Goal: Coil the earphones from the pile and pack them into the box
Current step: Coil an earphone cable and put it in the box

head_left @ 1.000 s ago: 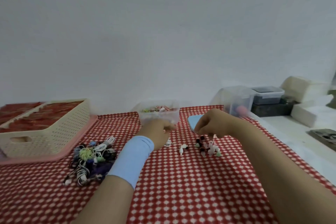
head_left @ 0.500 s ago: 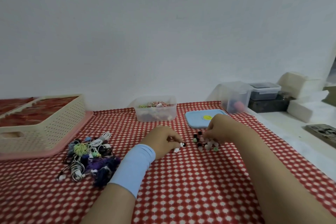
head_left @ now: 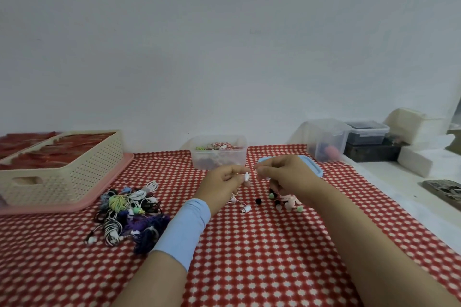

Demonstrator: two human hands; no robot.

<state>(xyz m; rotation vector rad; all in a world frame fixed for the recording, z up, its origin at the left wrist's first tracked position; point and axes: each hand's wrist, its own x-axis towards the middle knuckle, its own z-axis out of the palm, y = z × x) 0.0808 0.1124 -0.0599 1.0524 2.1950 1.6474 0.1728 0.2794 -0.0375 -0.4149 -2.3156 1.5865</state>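
Observation:
My left hand [head_left: 222, 182] is raised just above the red checked cloth and pinches a white earbud [head_left: 246, 177] of a white earphone whose cord and second earbud [head_left: 246, 208] trail on the cloth below. My right hand [head_left: 282, 174] hovers close beside it with fingertips pinched together near the earbud; what they pinch is too small to see. A pile of tangled coloured earphones [head_left: 129, 212] lies to the left. The clear plastic box [head_left: 219, 154] holding coiled earphones stands behind my hands. Its blue lid [head_left: 313, 166] lies flat behind my right hand.
Small loose ear tips, black, green and pink [head_left: 287, 202], lie scattered under my right hand. A cream perforated basket [head_left: 62, 169] on a pink tray sits far left. Clear and dark containers [head_left: 326, 139] and white foam blocks [head_left: 414, 159] stand at the right, off the cloth.
Both hands have lifted from the cloth and come together. My left hand now holds the white earbud up; my right hand left the ear tips and rose to meet it.

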